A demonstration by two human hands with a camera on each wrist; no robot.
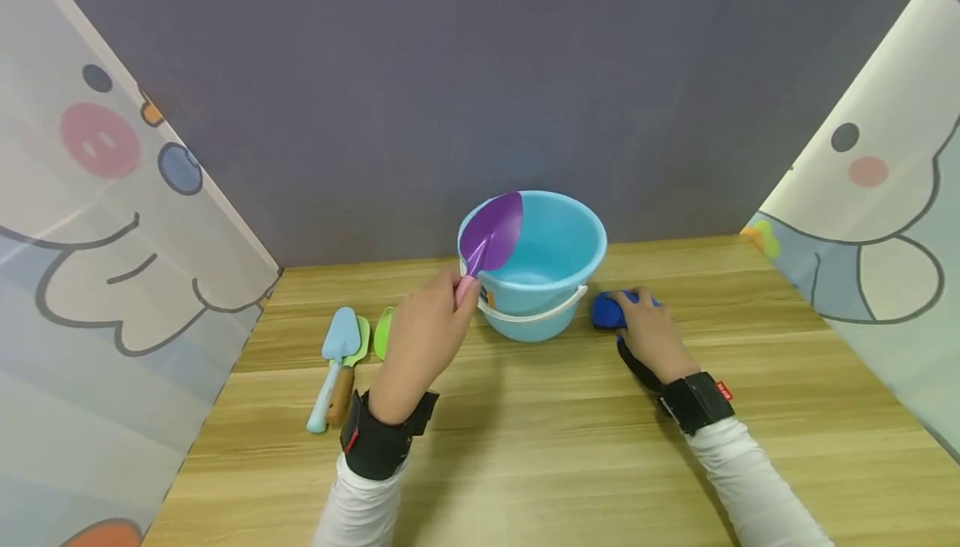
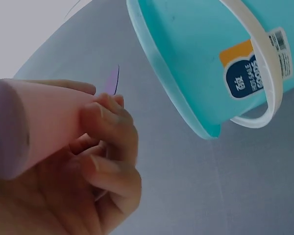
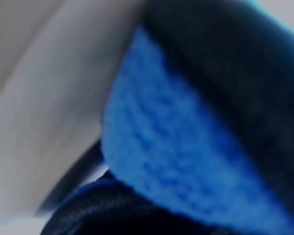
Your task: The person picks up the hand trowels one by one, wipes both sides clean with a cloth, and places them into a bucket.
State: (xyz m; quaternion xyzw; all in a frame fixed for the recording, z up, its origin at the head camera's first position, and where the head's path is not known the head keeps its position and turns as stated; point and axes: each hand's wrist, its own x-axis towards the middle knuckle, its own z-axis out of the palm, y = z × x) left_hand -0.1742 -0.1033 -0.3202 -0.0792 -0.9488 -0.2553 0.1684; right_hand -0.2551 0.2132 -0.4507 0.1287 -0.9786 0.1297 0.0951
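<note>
My left hand [image 1: 429, 322] grips the pink handle [image 2: 56, 117] of a toy shovel, its fingers curled round it. The shovel's purple blade [image 1: 493, 234] is raised and overlaps the left rim of a light blue bucket [image 1: 528, 313] in the head view. The bucket stands upright, its white handle [image 2: 264, 63] hanging down at the front. To the bucket's right, my right hand [image 1: 651, 332] holds a blue fuzzy thing [image 1: 606, 311] with black parts, thumb and fingers at its sides. Up close in the right wrist view, its fleecy blue surface [image 3: 157, 142] borders dark fabric.
Left of my left hand, a light blue toy trowel [image 1: 341, 334] lies partly over a green tool [image 1: 362, 345] with a brown handle. A green piece [image 1: 382, 332] shows beside that hand, partly hidden. A dark grey wall [image 1: 465, 72] rises behind the wooden table [image 1: 540, 464].
</note>
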